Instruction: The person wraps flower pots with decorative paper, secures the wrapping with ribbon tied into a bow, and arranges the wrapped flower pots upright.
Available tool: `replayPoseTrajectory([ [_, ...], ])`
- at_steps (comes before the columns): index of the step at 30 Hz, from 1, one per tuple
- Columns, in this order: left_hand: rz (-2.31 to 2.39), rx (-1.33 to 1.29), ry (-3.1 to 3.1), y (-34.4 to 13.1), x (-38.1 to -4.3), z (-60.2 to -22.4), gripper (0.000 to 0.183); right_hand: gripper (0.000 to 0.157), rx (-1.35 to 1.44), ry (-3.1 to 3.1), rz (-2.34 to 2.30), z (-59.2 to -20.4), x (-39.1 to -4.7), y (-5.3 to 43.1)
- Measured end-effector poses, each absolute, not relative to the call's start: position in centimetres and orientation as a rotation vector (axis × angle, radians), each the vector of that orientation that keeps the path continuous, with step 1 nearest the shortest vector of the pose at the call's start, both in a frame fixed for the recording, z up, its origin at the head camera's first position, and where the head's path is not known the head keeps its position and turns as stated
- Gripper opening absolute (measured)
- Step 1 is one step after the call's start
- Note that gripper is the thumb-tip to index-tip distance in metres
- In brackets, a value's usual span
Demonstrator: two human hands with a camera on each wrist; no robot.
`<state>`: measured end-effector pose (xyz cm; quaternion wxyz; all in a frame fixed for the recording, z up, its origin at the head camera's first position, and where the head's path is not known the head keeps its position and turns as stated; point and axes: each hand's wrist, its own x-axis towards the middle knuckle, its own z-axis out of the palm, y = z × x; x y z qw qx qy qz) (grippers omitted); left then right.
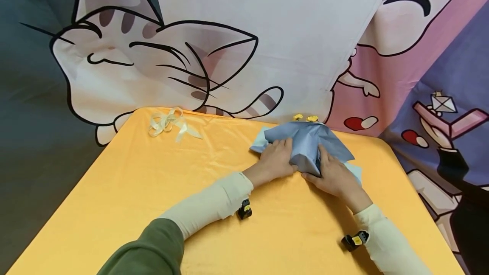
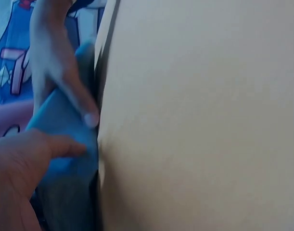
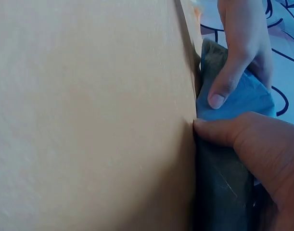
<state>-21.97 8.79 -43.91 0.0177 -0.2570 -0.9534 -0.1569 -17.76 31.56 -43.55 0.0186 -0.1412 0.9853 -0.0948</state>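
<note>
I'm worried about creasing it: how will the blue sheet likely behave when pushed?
The blue sheet is probably flexible but not limp, since its right corner flares outward. It might crease further, as folds already show. Thin-looking edges suggest it's light.

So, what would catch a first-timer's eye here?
Probably the big smiling cartoon cat, upper left on the backdrop beyond the bright yellow table. Next, the blue sheet near the table's far edge, gripped by left fingers and right fingers from either side. Pale ribbon lies near the far left corner.
</note>
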Motion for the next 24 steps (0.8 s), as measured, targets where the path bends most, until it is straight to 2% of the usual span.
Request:
replayPoseTrajectory([
  [4, -0.526, -0.893, -2.99, 8.2, -23.6, -43.9, 0.069, 0.118, -0.401, 3.035, -0.323, -43.6, -17.6, 31.3],
  [9, -0.605, -0.986, -3.012, 7.9, -24.4, -44.3, 0.07, 0.117, -0.346, 3.036, -0.284, -43.9, -17.2, 31.0],
  [16, -0.62, -1.042, -3.103, 7.7, -24.7, -44.6, 0.102, 0.112, -0.287, 3.017, -0.253, -44.7, -17.2, 30.8],
  [24, -0.596, -1.162, -3.12, 7.1, -25.3, -44.4, 0.102, 0.109, -0.248, 2.978, -0.322, -45.2, -17.2, 30.9],
])
